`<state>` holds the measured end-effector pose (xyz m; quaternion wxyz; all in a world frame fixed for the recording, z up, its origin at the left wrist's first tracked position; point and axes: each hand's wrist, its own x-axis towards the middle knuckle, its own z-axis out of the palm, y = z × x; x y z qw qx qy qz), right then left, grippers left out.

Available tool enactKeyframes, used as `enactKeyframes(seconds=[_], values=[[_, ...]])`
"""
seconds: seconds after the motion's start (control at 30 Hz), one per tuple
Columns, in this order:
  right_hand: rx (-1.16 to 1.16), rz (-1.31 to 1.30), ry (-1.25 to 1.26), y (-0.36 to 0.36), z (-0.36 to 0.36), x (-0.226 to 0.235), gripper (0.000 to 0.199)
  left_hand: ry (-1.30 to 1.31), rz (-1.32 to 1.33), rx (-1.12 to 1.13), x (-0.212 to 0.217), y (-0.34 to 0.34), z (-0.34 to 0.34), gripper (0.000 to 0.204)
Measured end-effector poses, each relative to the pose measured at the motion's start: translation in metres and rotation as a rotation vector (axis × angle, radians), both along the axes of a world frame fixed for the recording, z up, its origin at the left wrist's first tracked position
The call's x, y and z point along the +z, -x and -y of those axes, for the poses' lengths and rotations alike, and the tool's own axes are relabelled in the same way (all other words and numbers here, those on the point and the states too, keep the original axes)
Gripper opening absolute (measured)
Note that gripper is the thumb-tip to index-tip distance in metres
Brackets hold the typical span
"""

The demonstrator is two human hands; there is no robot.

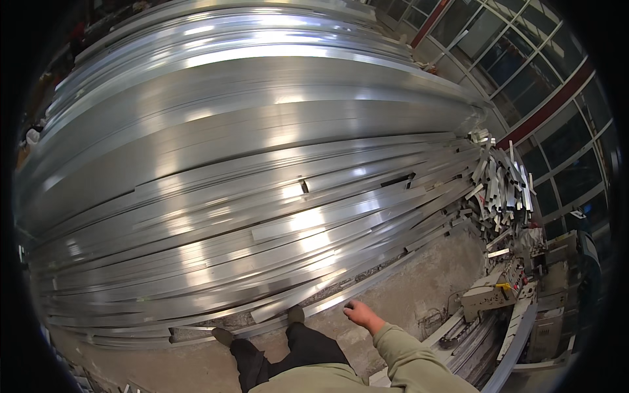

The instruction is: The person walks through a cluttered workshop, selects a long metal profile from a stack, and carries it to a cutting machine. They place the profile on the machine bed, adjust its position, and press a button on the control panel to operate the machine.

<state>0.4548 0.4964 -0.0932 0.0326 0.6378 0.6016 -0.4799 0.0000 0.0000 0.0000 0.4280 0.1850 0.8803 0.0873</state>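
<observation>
My right hand [362, 314] is low in front of me, over the concrete floor, with its fingers curled in. Its palm is turned away, so I cannot see whether anything is inside it. Ahead of it, apart from the hand, long silvery metal profiles [295, 216] lie side by side in a wide stack. A narrow strip [298, 295] angles across the near edge of the stack, close to my feet. My left hand is out of the picture.
Short metal offcuts [501, 183] are heaped at the right end of the stack. A machine with a yellow handle [503, 286] stands at the lower right beside metal rails. Bare concrete floor [419, 275] runs along the near side. A glazed wall [524, 72] rises on the right.
</observation>
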Motion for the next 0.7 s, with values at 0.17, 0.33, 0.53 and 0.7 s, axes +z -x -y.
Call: enactKeyframes(seconds=[0.17, 0.33, 0.53, 0.7], values=[[-0.009, 0.148, 0.078, 0.012, 0.070, 0.052, 0.041, -0.146, 0.326, 0.134, -0.073, 0.035, -0.016, 0.065], [0.153, 0.122, 0.161, 0.077, 0.135, 0.000, 0.045, -0.134, 0.258, 0.068, -0.133, 0.099, -0.061, 0.064], [0.149, 0.063, 0.307, 0.127, 0.160, -0.035, 0.045, -0.152, 0.266, 0.029, -0.190, 0.140, -0.038, 0.064], [0.082, -0.028, 0.289, 0.159, 0.143, -0.058, 0.044, -0.057, 0.268, -0.027, -0.201, 0.133, -0.040, 0.064]])
